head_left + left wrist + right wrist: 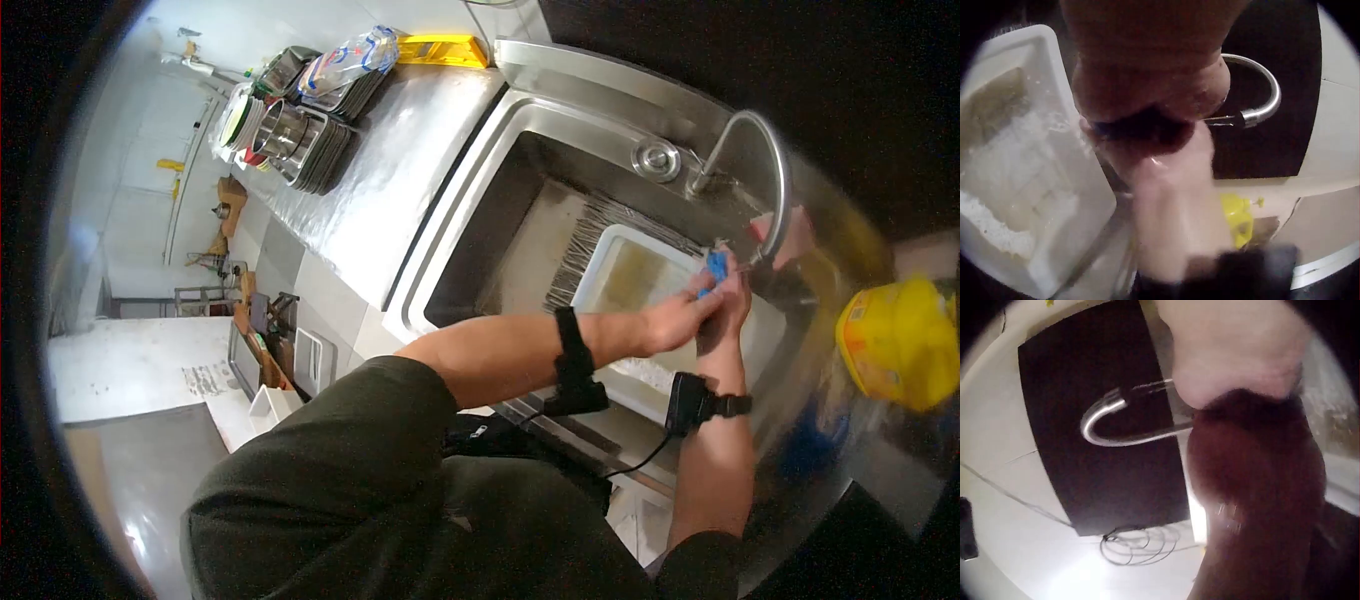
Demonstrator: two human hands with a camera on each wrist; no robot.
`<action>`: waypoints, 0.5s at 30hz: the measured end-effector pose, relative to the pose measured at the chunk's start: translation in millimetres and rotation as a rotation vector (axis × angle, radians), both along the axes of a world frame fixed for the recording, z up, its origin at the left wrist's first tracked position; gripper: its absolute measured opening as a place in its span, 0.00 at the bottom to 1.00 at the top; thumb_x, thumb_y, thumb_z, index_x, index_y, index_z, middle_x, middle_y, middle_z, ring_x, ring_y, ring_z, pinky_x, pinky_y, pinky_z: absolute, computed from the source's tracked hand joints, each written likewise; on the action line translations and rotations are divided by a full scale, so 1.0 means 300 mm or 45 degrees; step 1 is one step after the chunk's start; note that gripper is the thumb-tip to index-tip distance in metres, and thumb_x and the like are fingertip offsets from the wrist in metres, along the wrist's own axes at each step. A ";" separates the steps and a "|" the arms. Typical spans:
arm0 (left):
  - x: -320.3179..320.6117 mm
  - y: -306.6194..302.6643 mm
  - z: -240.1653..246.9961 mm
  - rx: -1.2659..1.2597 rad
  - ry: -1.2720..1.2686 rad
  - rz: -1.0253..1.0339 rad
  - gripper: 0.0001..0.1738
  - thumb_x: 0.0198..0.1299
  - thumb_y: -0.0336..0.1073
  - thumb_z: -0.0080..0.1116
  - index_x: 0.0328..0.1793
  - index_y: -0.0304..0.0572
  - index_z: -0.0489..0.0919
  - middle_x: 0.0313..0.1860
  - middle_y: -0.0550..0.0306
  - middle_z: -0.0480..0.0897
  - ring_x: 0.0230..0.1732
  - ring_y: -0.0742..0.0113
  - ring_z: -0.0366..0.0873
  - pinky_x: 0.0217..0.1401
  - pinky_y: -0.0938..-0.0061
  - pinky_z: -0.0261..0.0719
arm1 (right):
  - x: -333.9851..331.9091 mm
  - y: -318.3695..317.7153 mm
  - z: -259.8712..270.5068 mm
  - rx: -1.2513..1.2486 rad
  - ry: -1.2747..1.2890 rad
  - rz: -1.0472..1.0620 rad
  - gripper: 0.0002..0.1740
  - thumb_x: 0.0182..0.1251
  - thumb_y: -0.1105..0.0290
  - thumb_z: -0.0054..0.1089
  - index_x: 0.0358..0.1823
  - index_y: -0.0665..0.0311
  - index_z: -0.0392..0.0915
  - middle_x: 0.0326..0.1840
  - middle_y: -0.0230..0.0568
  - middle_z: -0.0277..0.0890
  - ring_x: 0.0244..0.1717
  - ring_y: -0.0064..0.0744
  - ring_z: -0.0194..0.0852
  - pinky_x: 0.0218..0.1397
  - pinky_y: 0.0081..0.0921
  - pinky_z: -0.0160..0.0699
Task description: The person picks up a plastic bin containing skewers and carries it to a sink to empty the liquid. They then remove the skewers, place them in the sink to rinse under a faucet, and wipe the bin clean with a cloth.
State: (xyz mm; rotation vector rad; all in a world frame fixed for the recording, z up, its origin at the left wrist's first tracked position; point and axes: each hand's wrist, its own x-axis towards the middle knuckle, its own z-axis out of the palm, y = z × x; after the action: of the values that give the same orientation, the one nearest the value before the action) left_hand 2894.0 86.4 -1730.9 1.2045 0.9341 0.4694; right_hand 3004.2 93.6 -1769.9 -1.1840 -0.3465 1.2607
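My left hand [678, 320] and right hand [735, 305] are together under the curved tap [772, 150], over the right side of the sink [480, 230]. Between them they squeeze a crumpled blue cloth [717, 265], mostly hidden by fingers. A thin stream of water runs from the spout beside the hands in the left wrist view. Below the hands sits a white plastic tub [600, 262] with murky water and foam [991, 225]. A heap of thin grey sticks [572, 262] lies in the sink beside the tub.
A large yellow container [895, 340] stands right of the sink, and a pink cloth [790, 238] lies behind the tap. A steel drain strainer [656, 158] sits on the back rim. Stacked metal trays [325, 150] and bowls stand on the left counter [400, 170].
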 end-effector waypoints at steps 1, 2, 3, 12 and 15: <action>-0.002 0.014 0.064 -0.162 -0.157 -0.019 0.38 0.67 0.59 0.34 0.76 0.45 0.46 0.69 0.42 0.62 0.69 0.54 0.59 0.70 0.70 0.54 | -0.003 -0.018 -0.071 0.189 -0.046 0.000 0.25 0.68 0.55 0.48 0.58 0.66 0.68 0.52 0.41 0.70 0.54 0.30 0.67 0.58 0.28 0.65; -0.001 0.025 0.044 -0.172 -0.170 0.006 0.38 0.67 0.59 0.34 0.76 0.45 0.46 0.69 0.42 0.62 0.69 0.54 0.59 0.70 0.70 0.54 | -0.021 -0.047 -0.059 0.178 -0.056 0.026 0.25 0.68 0.55 0.48 0.58 0.66 0.68 0.52 0.41 0.70 0.54 0.30 0.67 0.58 0.28 0.65; 0.012 0.056 0.007 -0.216 -0.141 0.074 0.39 0.67 0.60 0.33 0.75 0.45 0.47 0.68 0.42 0.62 0.68 0.55 0.60 0.70 0.70 0.55 | -0.064 -0.060 -0.016 0.088 0.082 -0.035 0.26 0.68 0.54 0.47 0.60 0.65 0.66 0.55 0.41 0.69 0.57 0.32 0.65 0.60 0.30 0.63; -0.007 0.048 -0.019 -0.240 -0.284 0.116 0.40 0.65 0.65 0.28 0.71 0.42 0.60 0.67 0.47 0.65 0.66 0.61 0.61 0.68 0.67 0.56 | -0.026 -0.009 -0.020 -0.124 0.088 0.106 0.25 0.69 0.56 0.46 0.59 0.68 0.65 0.52 0.43 0.70 0.52 0.36 0.70 0.56 0.31 0.68; -0.048 0.064 -0.023 -0.290 -0.343 0.015 0.36 0.68 0.59 0.28 0.75 0.45 0.50 0.72 0.53 0.58 0.68 0.60 0.59 0.68 0.67 0.58 | -0.015 0.012 -0.018 -0.037 0.046 -0.059 0.21 0.68 0.61 0.46 0.56 0.69 0.68 0.49 0.43 0.72 0.48 0.35 0.73 0.53 0.29 0.71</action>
State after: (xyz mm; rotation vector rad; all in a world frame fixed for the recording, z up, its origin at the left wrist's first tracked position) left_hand 2879.6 105.5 -1737.8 0.9044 0.7411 0.5067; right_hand 2999.6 97.1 -1775.4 -1.1860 -0.2742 1.2489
